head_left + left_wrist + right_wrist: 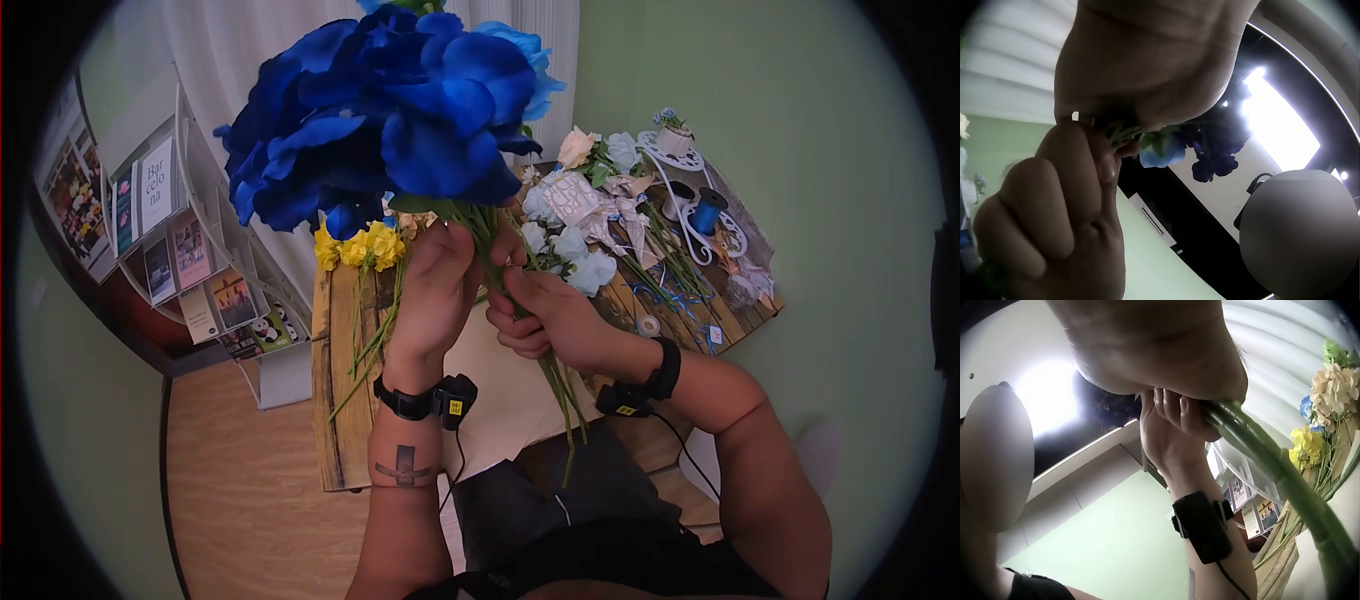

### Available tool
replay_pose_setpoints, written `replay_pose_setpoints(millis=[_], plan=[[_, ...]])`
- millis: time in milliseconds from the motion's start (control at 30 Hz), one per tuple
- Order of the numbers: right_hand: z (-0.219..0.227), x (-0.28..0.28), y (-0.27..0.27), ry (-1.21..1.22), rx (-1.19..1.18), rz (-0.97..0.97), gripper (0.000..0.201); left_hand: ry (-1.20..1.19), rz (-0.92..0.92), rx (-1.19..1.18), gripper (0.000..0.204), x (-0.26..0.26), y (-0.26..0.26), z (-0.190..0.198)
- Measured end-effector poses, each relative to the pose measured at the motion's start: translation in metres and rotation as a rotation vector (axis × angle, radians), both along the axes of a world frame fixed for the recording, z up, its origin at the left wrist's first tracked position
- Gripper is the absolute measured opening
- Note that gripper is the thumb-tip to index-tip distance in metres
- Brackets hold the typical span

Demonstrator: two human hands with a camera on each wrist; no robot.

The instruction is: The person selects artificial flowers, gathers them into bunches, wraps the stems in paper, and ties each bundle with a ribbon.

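A bunch of artificial flowers is held up in front of me, with big dark blue blooms and lighter blue ones behind. My left hand grips the stems right under the blooms. Just below it, my right hand curls round the same green stems, whose ends hang down over the paper. The right wrist view shows these stems coming out thick from under the right hand. In the left wrist view, the curled fingers of the right hand sit close against the left hand.
Yellow flowers lie on the left of the wooden table. A sheet of brown paper lies at its front. On the right are pale blue flowers, a blue ribbon spool and a tape roll. A magazine rack stands left.
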State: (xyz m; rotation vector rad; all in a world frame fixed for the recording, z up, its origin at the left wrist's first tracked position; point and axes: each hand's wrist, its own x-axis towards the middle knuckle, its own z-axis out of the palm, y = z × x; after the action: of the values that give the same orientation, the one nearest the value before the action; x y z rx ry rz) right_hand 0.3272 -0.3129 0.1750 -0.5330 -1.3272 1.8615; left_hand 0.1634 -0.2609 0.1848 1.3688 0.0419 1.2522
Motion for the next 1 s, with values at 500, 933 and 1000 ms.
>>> replay_pose_setpoints(millis=[500, 933, 1000], plan=[[0.026, -0.027, -0.008, -0.334, 0.475, -0.52, 0.027, 0.065, 0.475, 0.081, 0.034, 0.008, -0.01, 0.004], [0.02, -0.02, 0.003, -0.057, 0.201, -0.24, 0.021, 0.075, 0.197, -0.068, 0.048, 0.003, -0.024, 0.022], [0.017, -0.015, 0.007, -0.044, 0.141, -0.112, 0.024, 0.115, 0.199, -0.052, 0.048, -0.001, -0.023, 0.021]])
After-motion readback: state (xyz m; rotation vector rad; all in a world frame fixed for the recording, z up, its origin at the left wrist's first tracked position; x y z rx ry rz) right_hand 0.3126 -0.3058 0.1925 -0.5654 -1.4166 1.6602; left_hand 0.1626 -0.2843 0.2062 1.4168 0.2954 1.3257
